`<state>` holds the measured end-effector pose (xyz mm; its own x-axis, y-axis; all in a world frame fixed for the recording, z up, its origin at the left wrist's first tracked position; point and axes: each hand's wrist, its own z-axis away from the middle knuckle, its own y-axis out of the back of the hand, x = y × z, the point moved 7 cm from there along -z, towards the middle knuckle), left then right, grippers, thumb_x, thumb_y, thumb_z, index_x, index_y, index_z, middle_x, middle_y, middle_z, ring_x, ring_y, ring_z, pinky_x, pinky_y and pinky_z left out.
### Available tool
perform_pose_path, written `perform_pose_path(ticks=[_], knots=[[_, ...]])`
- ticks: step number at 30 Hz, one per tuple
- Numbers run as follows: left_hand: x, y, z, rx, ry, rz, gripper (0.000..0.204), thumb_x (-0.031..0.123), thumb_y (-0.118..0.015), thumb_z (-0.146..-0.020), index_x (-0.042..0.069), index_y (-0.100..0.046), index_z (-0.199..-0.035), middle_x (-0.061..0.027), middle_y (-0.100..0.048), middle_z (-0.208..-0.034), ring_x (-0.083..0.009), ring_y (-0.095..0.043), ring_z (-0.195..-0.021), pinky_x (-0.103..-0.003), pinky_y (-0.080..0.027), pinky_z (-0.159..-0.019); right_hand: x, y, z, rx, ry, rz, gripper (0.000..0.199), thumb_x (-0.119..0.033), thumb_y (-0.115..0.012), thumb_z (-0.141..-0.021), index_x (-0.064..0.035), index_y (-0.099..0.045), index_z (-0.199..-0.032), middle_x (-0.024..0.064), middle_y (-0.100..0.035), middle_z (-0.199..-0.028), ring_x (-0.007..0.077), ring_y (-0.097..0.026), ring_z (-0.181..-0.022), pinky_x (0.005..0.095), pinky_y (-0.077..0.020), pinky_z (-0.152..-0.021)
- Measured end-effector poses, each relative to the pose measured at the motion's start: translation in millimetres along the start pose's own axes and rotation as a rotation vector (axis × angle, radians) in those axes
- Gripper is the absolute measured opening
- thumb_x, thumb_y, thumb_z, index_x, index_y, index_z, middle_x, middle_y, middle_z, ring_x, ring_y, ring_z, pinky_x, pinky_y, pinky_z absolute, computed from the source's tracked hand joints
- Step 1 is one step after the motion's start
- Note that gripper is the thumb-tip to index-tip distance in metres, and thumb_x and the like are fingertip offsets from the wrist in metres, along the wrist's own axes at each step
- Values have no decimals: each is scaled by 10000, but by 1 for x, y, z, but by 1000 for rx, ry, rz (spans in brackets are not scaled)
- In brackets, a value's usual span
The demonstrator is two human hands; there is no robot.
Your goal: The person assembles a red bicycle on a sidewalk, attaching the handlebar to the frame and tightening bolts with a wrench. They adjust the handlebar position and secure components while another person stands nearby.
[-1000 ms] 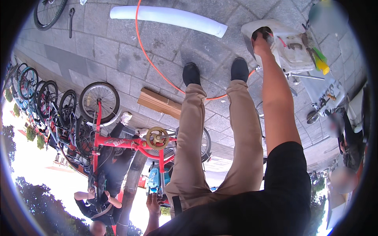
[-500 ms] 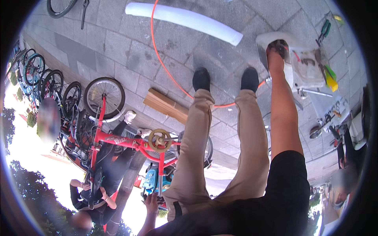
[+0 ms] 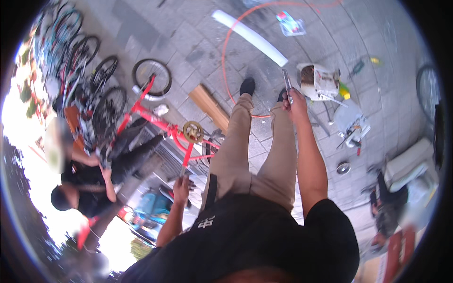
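In my right hand (image 3: 296, 106) is a long silver wrench-like tool (image 3: 287, 81), its free end pointing away from me beside a white plastic container (image 3: 322, 81) with a cut-out opening. My left hand (image 3: 181, 188) is closed at the top of the seat post (image 3: 184, 170) of a red bicycle frame (image 3: 158, 121); what its fingers cover is partly hidden. A gold-coloured chainring (image 3: 193, 131) is on the frame. At the bicycle's front end, a co-worker's hand (image 3: 106, 173) is by the handlebar area.
An orange hose (image 3: 224, 61) curves over the paving around a white foam strip (image 3: 250, 37). Cardboard (image 3: 207, 108) lies beside the bicycle. Tools lie on a clear plastic sheet (image 3: 348, 115) to the right, near a yellow-green bottle (image 3: 344, 90). Parked bicycles (image 3: 85, 54) line the left.
My right hand has come out of the white container and nearer to me, now with the silver tool in it. The view has shifted; my left hand stays by the seat post.
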<state>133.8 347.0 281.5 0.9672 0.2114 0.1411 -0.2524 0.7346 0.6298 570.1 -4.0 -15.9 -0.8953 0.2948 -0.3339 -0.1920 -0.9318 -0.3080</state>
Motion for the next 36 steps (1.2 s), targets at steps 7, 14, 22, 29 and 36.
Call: perform_pose_path(ticks=[7,14,22,29,36], knots=[[-2,19,40,69,-158,380,324,331,-642,-1070,14,-667,-1132,-81,-723,-866,-169,-728,-721,-297,-547,-615,-131,-187,196,-571,71,69,319,-209,-532,-1111,-51,-577,-1384,-14,-484,-807,49,-402,-572,241,-368,-462],[-35,64,-11,455,-211,575,376,233,-686,-1009,-20,-646,-1284,-146,-753,-1000,-188,-744,-819,-337,-590,-714,-130,-328,244,-681,183,576,330,-291,-561,-1115,-42,-606,-1325,-54,-442,-721,30,-355,-491,227,-303,-408],[64,226,-63,904,-300,1264,520,324,-745,-998,-92,-595,-1271,-172,-721,-1074,-190,-700,-906,-354,-587,-810,-49,-482,279,-798,236,786,372,-333,-614,-1083,-38,-618,-1311,-1,-512,-734,108,-475,-539,288,-423,-481],[79,349,-128,1183,-55,1014,856,493,-840,-828,-41,-522,-1417,-281,-556,-1377,-393,-557,-1292,-493,-452,-1106,19,-650,304,-997,358,1270,400,-240,-609,-1078,-9,-619,-1405,-5,-556,-765,73,-499,-557,248,-419,-500],[104,390,-168,1020,231,965,1061,525,-839,-769,54,-352,-1586,-305,-428,-1527,-471,-437,-1420,-542,-394,-1165,95,-766,296,-1147,356,1516,436,-252,-613,-1091,16,-615,-1434,-18,-567,-777,45,-487,-562,232,-400,-493]])
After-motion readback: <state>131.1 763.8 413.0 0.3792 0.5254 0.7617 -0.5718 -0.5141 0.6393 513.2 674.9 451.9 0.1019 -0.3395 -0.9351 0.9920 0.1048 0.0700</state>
